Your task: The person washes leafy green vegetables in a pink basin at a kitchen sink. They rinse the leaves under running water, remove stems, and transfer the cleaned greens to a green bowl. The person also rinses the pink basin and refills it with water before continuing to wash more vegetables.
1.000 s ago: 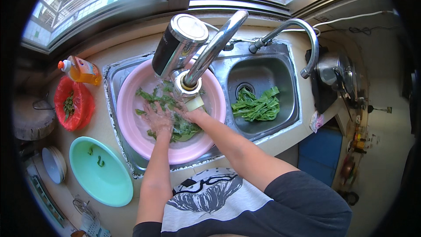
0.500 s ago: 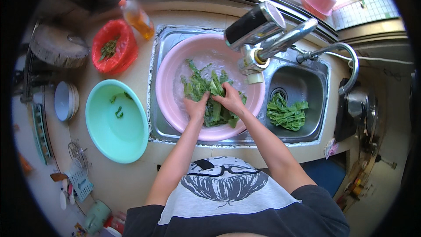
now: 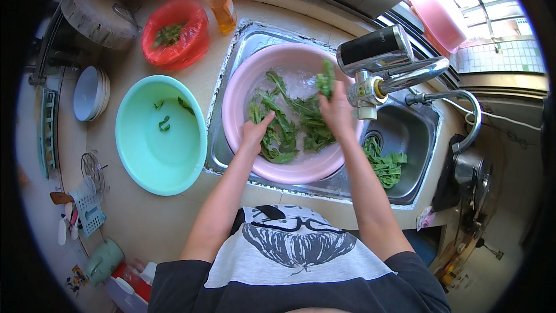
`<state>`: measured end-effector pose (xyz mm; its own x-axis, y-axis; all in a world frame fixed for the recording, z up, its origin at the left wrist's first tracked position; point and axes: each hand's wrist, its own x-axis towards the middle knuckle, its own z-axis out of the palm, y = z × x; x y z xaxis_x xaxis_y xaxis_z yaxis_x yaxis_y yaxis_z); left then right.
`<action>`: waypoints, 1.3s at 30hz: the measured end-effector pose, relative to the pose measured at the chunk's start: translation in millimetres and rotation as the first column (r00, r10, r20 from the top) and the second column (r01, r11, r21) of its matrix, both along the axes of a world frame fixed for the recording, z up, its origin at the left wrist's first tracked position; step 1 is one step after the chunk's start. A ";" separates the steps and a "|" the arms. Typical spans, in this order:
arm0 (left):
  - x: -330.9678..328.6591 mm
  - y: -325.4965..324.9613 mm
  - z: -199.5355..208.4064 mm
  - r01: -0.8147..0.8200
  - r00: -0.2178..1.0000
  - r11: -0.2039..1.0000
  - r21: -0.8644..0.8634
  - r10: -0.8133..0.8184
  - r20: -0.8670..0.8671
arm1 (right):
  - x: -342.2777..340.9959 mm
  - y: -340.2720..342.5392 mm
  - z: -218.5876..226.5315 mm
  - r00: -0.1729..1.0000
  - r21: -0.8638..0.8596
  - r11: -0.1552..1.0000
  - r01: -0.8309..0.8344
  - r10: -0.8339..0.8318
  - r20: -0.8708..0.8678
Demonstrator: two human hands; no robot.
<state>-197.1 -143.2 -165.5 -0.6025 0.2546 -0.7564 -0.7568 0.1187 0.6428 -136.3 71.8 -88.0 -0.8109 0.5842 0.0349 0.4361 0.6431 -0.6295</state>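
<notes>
A pink basin [image 3: 260, 168] of water sits in the larger sink bowl, with loose leafy greens [image 3: 310, 122] floating in it. At the basin's left side, my left hand [image 3: 253, 132] is closed on some of these greens, its thumb over the leaves and its fingertips partly hidden. My right hand [image 3: 337, 110] grips a small bunch of leafy greens [image 3: 325, 80], lifted above the water at the basin's right, close to the faucet [image 3: 373, 87]. More greens [image 3: 387, 167] lie in the small sink bowl [image 3: 414, 177] on the right.
Left of the sink stands a mint-green basin [image 3: 156, 168] with a few leaf scraps. Behind it are a red bag-lined container [image 3: 194, 40] and an orange liquid bottle [image 3: 221, 6]. Stacked bowls [image 3: 88, 94] stand far left. A curved spout [image 3: 475, 113] arches beside the small bowl.
My hands have moved apart. The right one has gone right and up with a bunch of greens, while the left stays at the basin's left. The view has turned somewhat.
</notes>
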 end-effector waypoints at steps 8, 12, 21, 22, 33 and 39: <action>15.9 37.5 -1.3 -0.056 0.805 0.594 -0.802 -0.449 -0.389 | -29.1 -46.0 -62.3 0.857 -0.012 0.975 -0.220 0.199 0.475; 12.6 49.9 0.6 -0.163 0.665 0.539 -0.826 -0.559 -0.496 | -19.6 -42.8 -77.3 0.913 0.182 0.953 -0.242 0.160 0.375; 2.6 51.8 -20.9 -0.046 0.515 0.447 -0.893 -0.756 -0.405 | 7.7 -36.2 -114.6 0.920 0.473 0.803 -0.364 0.228 0.320; 1.1 52.8 -22.0 -0.035 0.529 0.449 -0.893 -0.750 -0.398 | 8.9 -38.4 -110.5 0.928 0.415 0.838 -0.354 0.260 0.266; 2.8 25.7 35.1 0.008 0.988 0.860 0.510 0.072 -0.136 | 0.6 -107.1 -8.5 0.999 -0.619 0.785 0.033 -0.001 0.051; -3.8 13.0 28.0 -0.091 0.972 0.967 0.239 0.138 -0.190 | 25.8 -66.3 -20.7 0.986 -0.582 0.802 0.136 -0.167 -0.001</action>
<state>-200.8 -130.3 -137.5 -0.7727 0.3258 -0.5448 -0.6071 -0.1282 0.7842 -110.5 5.5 -108.6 -0.7168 0.6243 -0.3106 0.4555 0.0819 -0.8865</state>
